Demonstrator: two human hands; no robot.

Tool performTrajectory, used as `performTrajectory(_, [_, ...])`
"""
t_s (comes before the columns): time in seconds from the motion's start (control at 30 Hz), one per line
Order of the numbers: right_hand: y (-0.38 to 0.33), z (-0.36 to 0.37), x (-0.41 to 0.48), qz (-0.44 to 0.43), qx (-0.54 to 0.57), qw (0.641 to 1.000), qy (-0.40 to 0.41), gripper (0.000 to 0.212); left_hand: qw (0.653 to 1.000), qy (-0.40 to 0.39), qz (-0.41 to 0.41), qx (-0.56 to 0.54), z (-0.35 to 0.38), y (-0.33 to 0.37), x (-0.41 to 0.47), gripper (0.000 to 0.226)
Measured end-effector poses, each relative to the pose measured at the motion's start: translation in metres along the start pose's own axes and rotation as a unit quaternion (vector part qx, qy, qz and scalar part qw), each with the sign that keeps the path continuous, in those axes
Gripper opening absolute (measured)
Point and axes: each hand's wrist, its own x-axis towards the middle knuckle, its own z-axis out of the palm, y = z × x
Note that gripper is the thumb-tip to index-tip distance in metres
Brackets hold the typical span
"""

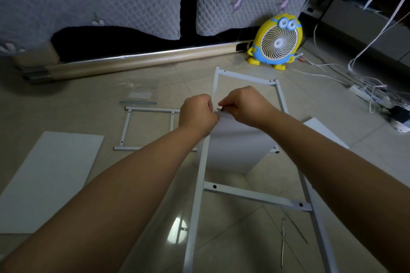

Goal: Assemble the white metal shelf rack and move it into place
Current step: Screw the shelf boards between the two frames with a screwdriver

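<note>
Side frame [257,196] of the white rack stands tilted above the tiled floor in mid-view, with a white shelf panel [235,144] set against its left rail. The left hand [197,115] is curled tight round that rail at the panel's top corner. The right hand [244,106] pinches a small dark part [221,109] at the same corner, close against the left hand. A second frame [150,109] lies flat to the left, near a loose white board [51,182]. Thin metal tools [282,241] lie lower right. A yellow fan [277,42] stands beyond.
</note>
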Motion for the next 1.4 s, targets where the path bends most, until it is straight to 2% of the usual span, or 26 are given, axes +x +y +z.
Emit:
performTrajectory(0.23, [-0.003,-0.008,-0.001,0.005,-0.004,1.000,-0.013,0.028,0.999,0.016,0.009,0.031,0.002,0.000,-0.003,0.039])
performTrajectory(0.37, [-0.003,-0.007,0.001,-0.009,-0.046,0.998,-0.036,0.029,0.997,0.012,0.029,0.071,0.002,0.002,-0.003,0.038])
performTrajectory(0.53, [-0.001,-0.006,0.003,-0.019,-0.092,0.994,-0.048,0.028,0.997,0.012,0.035,0.065,0.003,-0.001,-0.001,0.036])
performTrajectory(0.6, [-0.001,-0.004,0.003,-0.020,-0.101,0.994,-0.046,0.027,0.999,0.009,0.031,0.035,0.000,-0.002,-0.002,0.033])
performTrajectory(0.7, [-0.001,-0.003,0.003,-0.014,-0.093,0.995,-0.039,0.027,0.995,-0.020,-0.013,-0.098,-0.005,-0.006,-0.008,0.018])
performTrajectory(0.8, [-0.001,-0.003,0.001,-0.010,-0.083,0.996,-0.036,0.028,0.980,-0.030,-0.049,-0.192,-0.008,-0.008,-0.017,0.018])
performTrajectory(1.0, [-0.002,-0.002,-0.001,-0.007,-0.086,0.996,-0.031,0.028,0.963,0.010,-0.076,-0.260,-0.001,-0.010,-0.023,0.014])
performTrajectory(1.13, [-0.002,-0.002,0.003,-0.009,-0.095,0.995,-0.035,0.027,0.942,0.013,-0.101,-0.318,0.005,-0.009,-0.022,0.023])
performTrajectory(1.4, [0.002,-0.005,0.003,0.006,-0.085,0.996,-0.033,0.026,0.937,0.026,-0.112,-0.331,0.012,-0.003,-0.017,0.024])
